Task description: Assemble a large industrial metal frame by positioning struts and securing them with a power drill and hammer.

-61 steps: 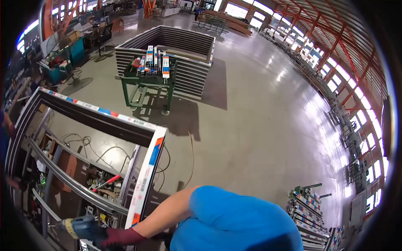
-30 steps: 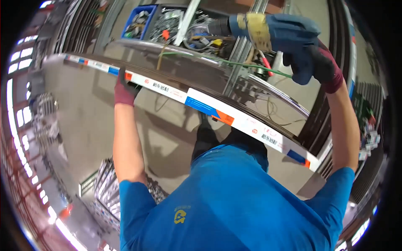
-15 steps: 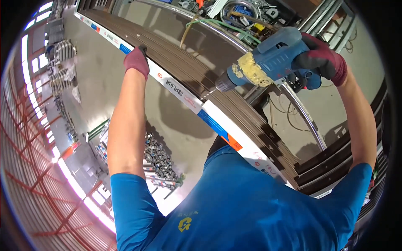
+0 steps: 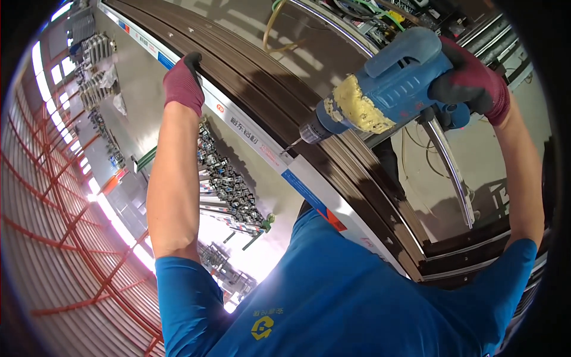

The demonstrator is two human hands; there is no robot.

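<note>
Blue drill [image 4: 395, 89], clasped in the right hand [image 4: 476, 86]; bit [image 4: 291, 146] at the brown frame [image 4: 351, 169] — slanted entry could cause skidding. Left hand [image 4: 184, 86] meets the frame's edge; closure unclear.

- Daylight from left-hand windows [image 4: 39, 71]; floor [image 4: 267, 256] glare burnt white.
- Dark shadows across the brown frame [image 4: 238, 56].
- Fisheye distortion strongly bowing the roof [image 4: 47, 250]; corners black.

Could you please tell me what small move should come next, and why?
I'd probably ease the drill slightly forward: the right hand grips it, the drill bit points at the labelled edge of the frame, though contact is unclear, and the left hand is on that edge, clear of the bit.
</note>
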